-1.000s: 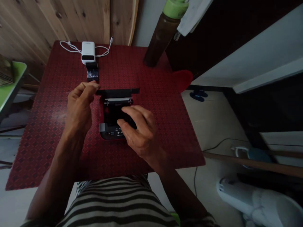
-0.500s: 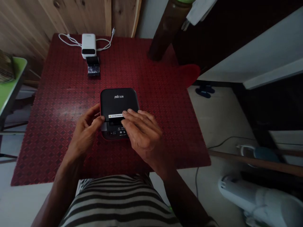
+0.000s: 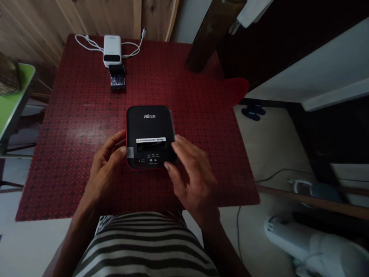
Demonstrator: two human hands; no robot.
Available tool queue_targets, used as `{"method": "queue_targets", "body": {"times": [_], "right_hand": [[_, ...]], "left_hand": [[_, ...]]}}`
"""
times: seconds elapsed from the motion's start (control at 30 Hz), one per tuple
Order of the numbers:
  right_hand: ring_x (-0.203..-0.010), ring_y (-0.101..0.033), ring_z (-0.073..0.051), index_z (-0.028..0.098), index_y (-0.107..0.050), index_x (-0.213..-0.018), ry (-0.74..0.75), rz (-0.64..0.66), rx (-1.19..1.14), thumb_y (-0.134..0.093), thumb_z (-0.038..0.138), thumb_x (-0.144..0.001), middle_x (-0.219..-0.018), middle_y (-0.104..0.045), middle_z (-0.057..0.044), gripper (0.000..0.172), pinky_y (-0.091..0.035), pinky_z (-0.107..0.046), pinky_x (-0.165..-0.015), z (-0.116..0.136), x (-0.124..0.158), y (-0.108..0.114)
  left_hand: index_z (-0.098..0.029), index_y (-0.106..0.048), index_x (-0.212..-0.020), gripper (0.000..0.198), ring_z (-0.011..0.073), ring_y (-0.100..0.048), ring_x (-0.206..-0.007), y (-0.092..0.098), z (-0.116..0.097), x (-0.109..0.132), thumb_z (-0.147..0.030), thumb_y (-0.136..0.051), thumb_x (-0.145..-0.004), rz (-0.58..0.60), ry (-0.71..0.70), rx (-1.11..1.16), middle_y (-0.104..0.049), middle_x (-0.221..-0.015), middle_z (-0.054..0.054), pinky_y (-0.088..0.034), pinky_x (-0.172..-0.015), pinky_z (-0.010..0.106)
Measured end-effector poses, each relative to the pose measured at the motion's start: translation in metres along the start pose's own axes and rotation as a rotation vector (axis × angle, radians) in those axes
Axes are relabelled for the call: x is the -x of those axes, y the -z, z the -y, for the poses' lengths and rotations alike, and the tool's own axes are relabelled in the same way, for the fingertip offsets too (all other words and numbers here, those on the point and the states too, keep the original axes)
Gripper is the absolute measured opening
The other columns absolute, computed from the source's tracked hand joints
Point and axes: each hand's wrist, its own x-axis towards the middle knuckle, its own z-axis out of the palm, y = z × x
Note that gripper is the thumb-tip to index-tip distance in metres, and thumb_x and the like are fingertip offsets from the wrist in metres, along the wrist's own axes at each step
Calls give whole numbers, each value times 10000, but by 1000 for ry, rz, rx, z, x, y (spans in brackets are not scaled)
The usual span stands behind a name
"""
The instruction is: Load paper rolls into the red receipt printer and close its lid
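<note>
A black, rounded-square device (image 3: 150, 129) with a red rim lies flat on the red patterned table (image 3: 77, 154). White lettering, a white label strip, a dark slot and small buttons show on its top. My left hand (image 3: 105, 169) is at its left edge, with the thumb on the lower left corner by a clear tab and the fingers bent against the side. At the right edge is my right hand (image 3: 194, 175), its thumb and fingers apart, fingertips at or just beside the lower right corner; it grips nothing.
Toward the back left stand a white power bank (image 3: 112, 50) with a white cable and a small black object (image 3: 117, 78) in front of it. A tall brown cylinder (image 3: 206, 36) rises at the back right. A red rounded seat (image 3: 238, 90) shows beyond the right edge.
My right hand has moved off the device's slot area to its right edge, and its fingers have spread. The label and slot are now uncovered. My left hand stays at the left edge.
</note>
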Motion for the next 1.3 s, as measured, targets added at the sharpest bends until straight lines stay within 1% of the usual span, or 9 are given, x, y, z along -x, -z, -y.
{"method": "queue_targets", "body": {"times": [0.07,0.17,0.37,0.53,0.7,0.8,0.97,1.1,1.3], "right_hand": [[-1438,-768,-330,285,-538,-1718,-85,-35,-32,-742,244,-1124,-1557,-771,-166,629,-716,-562,-1129,0,14,0],[-1354,-798,-349,276,-487,-1745,-211,-46,-74,-802,344,-1097,-1547,-749,-199,724,-769,-530,-986,0,32,-9],[-1269,-828,-327,239,-581,-1646,-309,-80,-78,-806,351,-1092,-1412,-815,-176,609,-740,-516,-1047,3,42,-29],[-1152,-858,-302,242,-667,-1552,-307,-93,-57,-808,403,-1093,-1310,-860,-139,506,-746,-475,-978,2,39,-28],[-1132,-876,-310,245,-686,-1520,-291,-92,-6,-775,450,-1118,-1288,-876,-142,460,-756,-487,-953,3,38,-27],[-1122,-881,-305,242,-693,-1516,-282,-102,-14,-787,424,-1114,-1281,-880,-140,451,-761,-483,-949,4,37,-28],[-1127,-876,-299,247,-716,-1516,-282,-120,-49,-849,332,-1071,-1295,-880,-133,472,-760,-479,-962,6,35,-27],[-1105,-878,-296,237,-724,-1493,-273,-111,-62,-865,323,-1058,-1275,-883,-132,466,-760,-477,-961,5,34,-26],[-1111,-883,-287,202,-724,-1467,-267,-109,-73,-832,343,-1086,-1253,-889,-142,420,-760,-455,-962,2,35,-28]], "left_hand": [[-327,-823,-1449,529,382,-766,-1391,1,-1,5,-506,-922,-961,7,-3,-22,-837,-1425,96,-622,-1200,568],[-305,-830,-1413,512,384,-776,-1361,-1,-5,7,-477,-921,-940,-6,3,-61,-847,-1396,99,-629,-1181,582],[-279,-816,-1403,491,373,-784,-1333,-8,-12,4,-444,-879,-945,-4,19,-53,-849,-1378,103,-630,-1155,557],[-252,-809,-1407,502,372,-796,-1295,-12,-12,5,-403,-873,-932,-7,40,12,-852,-1365,112,-627,-1138,568],[-244,-815,-1375,484,387,-779,-1329,-16,-15,6,-395,-874,-919,-43,43,13,-852,-1338,116,-628,-1115,562],[-232,-808,-1390,499,387,-758,-1363,-20,-16,8,-393,-860,-920,-69,51,5,-840,-1371,121,-616,-1123,552],[-234,-809,-1379,467,359,-774,-1302,-22,-16,8,-359,-807,-929,-75,52,-8,-843,-1356,104,-618,-1112,535],[-259,-809,-1384,462,334,-794,-1234,-20,-13,6,-331,-797,-928,-72,48,-4,-855,-1302,86,-630,-1092,513],[-279,-801,-1440,503,310,-783,-1223,-15,-5,8,-395,-830,-951,-59,30,8,-851,-1297,73,-578,-1178,509]]}}
